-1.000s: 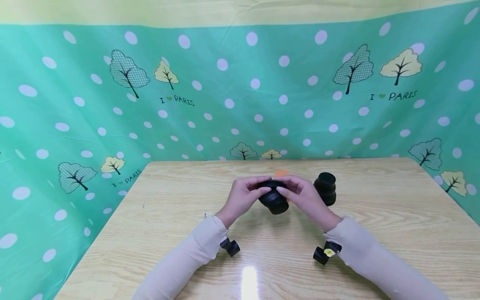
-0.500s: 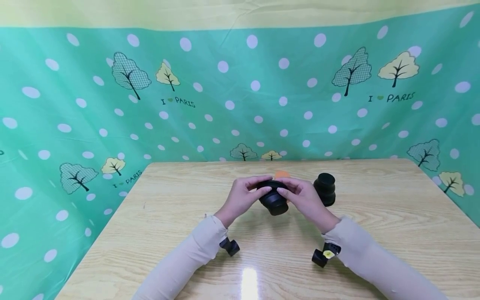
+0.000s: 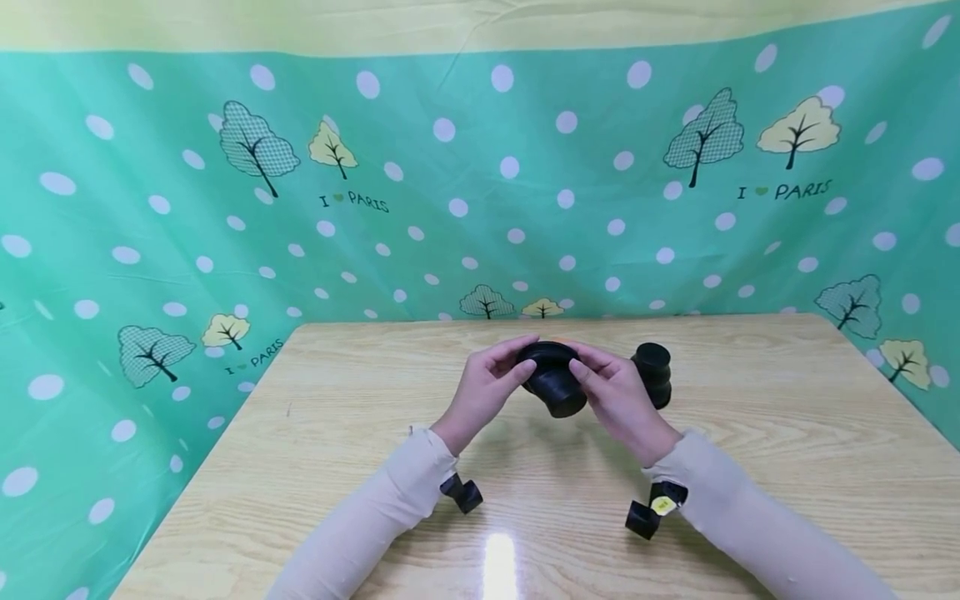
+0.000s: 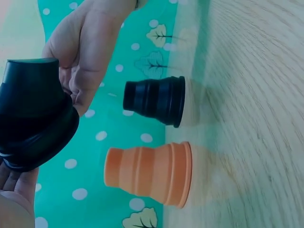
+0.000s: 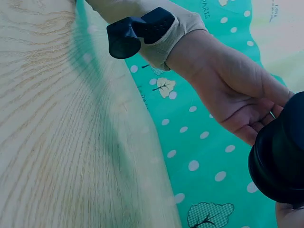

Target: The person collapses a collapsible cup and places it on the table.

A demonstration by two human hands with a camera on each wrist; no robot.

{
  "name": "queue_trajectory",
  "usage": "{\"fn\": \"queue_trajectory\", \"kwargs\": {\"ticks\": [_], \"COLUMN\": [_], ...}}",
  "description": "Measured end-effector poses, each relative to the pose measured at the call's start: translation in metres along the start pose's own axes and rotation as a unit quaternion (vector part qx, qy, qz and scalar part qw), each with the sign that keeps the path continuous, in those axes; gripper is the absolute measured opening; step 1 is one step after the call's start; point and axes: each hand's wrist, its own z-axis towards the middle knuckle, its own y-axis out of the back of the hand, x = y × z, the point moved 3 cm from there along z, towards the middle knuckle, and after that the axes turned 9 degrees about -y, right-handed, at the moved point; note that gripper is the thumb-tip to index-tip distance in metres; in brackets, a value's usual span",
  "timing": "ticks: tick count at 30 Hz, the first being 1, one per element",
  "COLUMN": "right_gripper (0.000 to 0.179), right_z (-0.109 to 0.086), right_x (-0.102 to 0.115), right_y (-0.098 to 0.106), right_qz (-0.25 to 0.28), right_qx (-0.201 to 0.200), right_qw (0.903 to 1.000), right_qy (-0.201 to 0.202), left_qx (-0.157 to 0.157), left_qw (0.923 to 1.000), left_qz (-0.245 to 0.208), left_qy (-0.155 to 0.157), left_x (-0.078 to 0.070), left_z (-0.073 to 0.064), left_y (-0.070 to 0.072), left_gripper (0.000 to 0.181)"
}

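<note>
A black collapsible cup (image 3: 558,387) with stepped sides is held in the air, its wide rim up and away, its narrow end tilted toward me. My left hand (image 3: 489,382) grips the left of its rim, thumb on the near side. On the right, my right hand (image 3: 621,402) pinches the rim the same way. The left wrist view shows the cup's lower part sunk into a thicker ring near the rim. Behind it an orange collapsible cup (image 4: 147,173) stands wide end down, almost wholly hidden in the head view.
Another black collapsible cup (image 3: 652,367) stands wide end down on the wooden table (image 3: 337,408), just beyond my right hand. A green dotted cloth (image 3: 420,192) hangs behind the table's far edge. Each wrist carries a small black camera (image 3: 643,518).
Both hands have raised the held cup slightly and tilted it more. The thumbs have spread apart to its sides, and the orange cup is now more covered.
</note>
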Motion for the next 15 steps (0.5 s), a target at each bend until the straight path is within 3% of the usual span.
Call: {"fn": "queue_trajectory", "kwargs": {"ticks": [15], "right_gripper": [0.024], "right_z": [-0.0019], "right_x": [0.0019], "right_y": [0.0039], "right_qz": [-0.025], "right_qx": [-0.014], "right_qw": [0.9996], "right_qy": [0.008], "left_qx": [-0.034], "left_qw": [0.9988], "left_qz": [0.019], "left_qy": [-0.031], "left_x": [0.0009], "left_z": [0.0], "left_y": [-0.0066], "left_gripper": [0.033]}}
